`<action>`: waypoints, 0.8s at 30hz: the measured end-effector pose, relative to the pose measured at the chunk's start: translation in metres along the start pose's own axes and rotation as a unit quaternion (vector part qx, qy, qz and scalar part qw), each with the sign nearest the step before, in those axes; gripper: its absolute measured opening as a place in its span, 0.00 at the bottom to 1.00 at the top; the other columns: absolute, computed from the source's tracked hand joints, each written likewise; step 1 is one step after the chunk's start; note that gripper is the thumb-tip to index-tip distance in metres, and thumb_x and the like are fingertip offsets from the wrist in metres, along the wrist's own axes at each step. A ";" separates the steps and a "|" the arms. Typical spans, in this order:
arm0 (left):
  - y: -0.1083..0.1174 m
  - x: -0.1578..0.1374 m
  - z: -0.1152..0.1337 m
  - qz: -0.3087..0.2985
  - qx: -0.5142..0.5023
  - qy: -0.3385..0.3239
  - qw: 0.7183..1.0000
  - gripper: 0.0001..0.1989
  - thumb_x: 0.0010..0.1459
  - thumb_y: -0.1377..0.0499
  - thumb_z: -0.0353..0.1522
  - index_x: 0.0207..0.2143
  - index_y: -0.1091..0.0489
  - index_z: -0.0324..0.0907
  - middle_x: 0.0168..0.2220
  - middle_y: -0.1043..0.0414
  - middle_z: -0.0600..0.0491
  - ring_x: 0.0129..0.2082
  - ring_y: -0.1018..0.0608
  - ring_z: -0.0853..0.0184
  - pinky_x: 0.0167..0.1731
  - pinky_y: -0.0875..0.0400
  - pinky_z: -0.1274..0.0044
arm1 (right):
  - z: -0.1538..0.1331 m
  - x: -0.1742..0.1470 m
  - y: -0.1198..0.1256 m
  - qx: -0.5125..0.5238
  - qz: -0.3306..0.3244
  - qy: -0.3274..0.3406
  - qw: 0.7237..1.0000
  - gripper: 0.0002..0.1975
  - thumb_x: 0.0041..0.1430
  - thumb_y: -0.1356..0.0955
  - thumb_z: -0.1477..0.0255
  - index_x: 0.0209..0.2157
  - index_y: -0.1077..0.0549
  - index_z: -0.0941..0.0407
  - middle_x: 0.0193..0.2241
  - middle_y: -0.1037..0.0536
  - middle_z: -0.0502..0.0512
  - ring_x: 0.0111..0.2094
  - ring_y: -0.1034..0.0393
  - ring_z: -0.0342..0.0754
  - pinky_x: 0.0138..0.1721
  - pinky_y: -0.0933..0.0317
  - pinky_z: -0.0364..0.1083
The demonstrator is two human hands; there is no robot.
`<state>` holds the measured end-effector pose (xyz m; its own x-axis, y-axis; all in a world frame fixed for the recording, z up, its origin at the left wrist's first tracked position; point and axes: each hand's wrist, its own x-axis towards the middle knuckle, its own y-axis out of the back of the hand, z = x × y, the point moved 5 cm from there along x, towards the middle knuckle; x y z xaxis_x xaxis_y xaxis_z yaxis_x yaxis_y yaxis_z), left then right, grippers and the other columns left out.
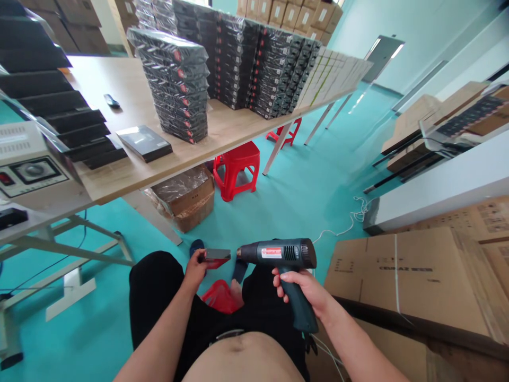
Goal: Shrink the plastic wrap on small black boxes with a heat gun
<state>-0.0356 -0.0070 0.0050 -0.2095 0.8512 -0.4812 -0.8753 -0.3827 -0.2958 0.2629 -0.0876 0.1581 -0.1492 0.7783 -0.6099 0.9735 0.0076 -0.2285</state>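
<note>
My right hand [299, 286] is wrapped round the handle of a dark heat gun [284, 252]. Its nozzle points left, toward a small flat box [217, 257] with a grey top and a reddish side. That box is gripped at its left end by my left hand [195, 269], above my lap. A short gap separates nozzle and box. Below them, between my legs, a red plastic stool [219, 297] shows in part.
On the wooden table [222, 127] stand stacks of film-wrapped black boxes [175, 85] and a single flat black box [145, 143]. A machine with a dial [35, 175] is at left. Cardboard cartons [397, 270] rise at my right; a white cable [338, 232] crosses the floor.
</note>
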 end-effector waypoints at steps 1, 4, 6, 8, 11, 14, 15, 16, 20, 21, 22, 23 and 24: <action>-0.001 -0.001 0.004 -0.006 0.028 -0.026 0.999 0.21 0.33 0.40 0.14 0.30 0.26 0.41 0.30 0.28 0.56 0.33 0.27 0.66 0.34 0.34 0.80 | 0.001 0.000 0.000 -0.008 -0.006 -0.002 1.000 0.14 0.52 0.31 0.69 0.40 0.26 0.60 0.30 0.22 0.57 0.27 0.28 0.46 0.25 0.35 0.43; -0.003 -0.003 0.010 -0.014 0.087 -0.070 0.994 0.22 0.33 0.40 0.14 0.32 0.25 0.42 0.32 0.27 0.55 0.36 0.27 0.66 0.36 0.33 0.80 | 0.005 0.000 -0.004 -0.022 -0.018 -0.007 1.000 0.14 0.51 0.31 0.69 0.40 0.26 0.60 0.30 0.22 0.57 0.27 0.27 0.46 0.25 0.35 0.43; -0.002 -0.004 0.009 -0.010 0.077 -0.050 0.996 0.23 0.34 0.41 0.14 0.32 0.25 0.43 0.32 0.27 0.56 0.34 0.27 0.66 0.34 0.33 0.80 | 0.006 0.002 -0.008 -0.028 -0.022 -0.007 0.999 0.15 0.51 0.31 0.69 0.41 0.26 0.60 0.31 0.22 0.57 0.27 0.27 0.46 0.25 0.35 0.43; -0.002 -0.005 0.008 -0.008 0.071 -0.036 0.997 0.23 0.34 0.41 0.14 0.33 0.25 0.43 0.31 0.28 0.56 0.32 0.27 0.67 0.32 0.33 0.80 | 0.007 0.005 -0.011 -0.034 -0.022 -0.005 0.999 0.15 0.51 0.31 0.68 0.41 0.26 0.60 0.31 0.22 0.57 0.27 0.27 0.46 0.25 0.34 0.43; -0.002 -0.006 0.010 -0.010 0.074 -0.050 0.996 0.23 0.33 0.41 0.14 0.32 0.24 0.42 0.31 0.28 0.56 0.32 0.27 0.66 0.32 0.34 0.80 | 0.006 0.009 -0.011 -0.044 -0.010 -0.001 0.999 0.15 0.50 0.30 0.68 0.40 0.26 0.60 0.30 0.21 0.57 0.27 0.27 0.46 0.25 0.34 0.43; -0.001 -0.004 0.010 -0.013 0.064 -0.065 0.996 0.23 0.33 0.41 0.13 0.32 0.24 0.41 0.32 0.27 0.55 0.34 0.28 0.66 0.35 0.34 0.80 | 0.006 0.010 -0.009 -0.056 -0.006 -0.004 0.998 0.15 0.50 0.30 0.68 0.39 0.25 0.60 0.30 0.21 0.56 0.26 0.27 0.46 0.25 0.34 0.43; 0.000 -0.003 0.009 -0.015 0.065 -0.065 0.996 0.23 0.33 0.41 0.13 0.32 0.24 0.41 0.33 0.27 0.55 0.35 0.28 0.66 0.35 0.34 0.80 | 0.007 0.010 -0.010 -0.061 -0.014 -0.008 0.998 0.15 0.49 0.30 0.68 0.39 0.25 0.60 0.29 0.21 0.56 0.26 0.27 0.46 0.24 0.34 0.43; 0.000 -0.002 0.008 -0.018 0.068 -0.065 0.995 0.23 0.33 0.41 0.13 0.32 0.24 0.41 0.33 0.27 0.55 0.35 0.28 0.66 0.35 0.35 0.80 | 0.007 0.010 -0.012 -0.066 -0.025 -0.012 0.997 0.15 0.49 0.30 0.68 0.39 0.25 0.60 0.29 0.21 0.56 0.26 0.27 0.46 0.24 0.35 0.43; 0.001 0.003 0.000 -0.056 0.075 -0.069 0.993 0.21 0.34 0.42 0.15 0.30 0.25 0.42 0.30 0.27 0.56 0.32 0.28 0.67 0.32 0.35 0.81 | 0.002 0.016 -0.017 -0.054 -0.007 0.006 0.999 0.15 0.49 0.30 0.68 0.39 0.25 0.61 0.29 0.21 0.57 0.25 0.28 0.46 0.24 0.35 0.43; 0.002 0.005 -0.004 -0.064 0.067 -0.062 0.994 0.20 0.34 0.43 0.16 0.30 0.25 0.42 0.28 0.28 0.56 0.30 0.28 0.67 0.30 0.35 0.81 | 0.000 0.018 -0.018 -0.044 0.007 0.013 0.999 0.15 0.49 0.30 0.68 0.38 0.26 0.61 0.29 0.22 0.56 0.25 0.28 0.45 0.24 0.35 0.43; 0.004 0.007 -0.008 -0.067 0.052 -0.045 0.995 0.19 0.33 0.44 0.16 0.29 0.26 0.41 0.26 0.29 0.57 0.28 0.29 0.68 0.27 0.36 0.81 | -0.002 0.019 -0.019 -0.032 0.016 0.017 0.999 0.14 0.49 0.31 0.68 0.38 0.26 0.61 0.29 0.22 0.56 0.25 0.28 0.45 0.24 0.35 0.43; 0.006 0.008 -0.013 -0.062 0.024 -0.014 0.998 0.19 0.32 0.45 0.17 0.29 0.27 0.41 0.24 0.29 0.57 0.26 0.29 0.69 0.25 0.37 0.81 | -0.004 0.020 -0.021 -0.022 0.018 0.018 0.999 0.14 0.50 0.31 0.68 0.38 0.26 0.61 0.28 0.22 0.56 0.25 0.28 0.45 0.24 0.35 0.42; 0.009 0.010 -0.019 -0.048 -0.010 0.026 0.998 0.19 0.32 0.46 0.17 0.28 0.27 0.41 0.23 0.30 0.57 0.23 0.30 0.69 0.22 0.38 0.81 | -0.006 0.021 -0.023 -0.014 0.012 0.017 1.000 0.14 0.50 0.31 0.68 0.38 0.26 0.61 0.28 0.22 0.56 0.25 0.28 0.44 0.24 0.35 0.42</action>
<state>-0.0374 -0.0086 -0.0179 -0.1022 0.8650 -0.4912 -0.8816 -0.3075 -0.3581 0.2384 -0.0680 0.1552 -0.1197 0.7996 -0.5885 0.9814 0.0057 -0.1920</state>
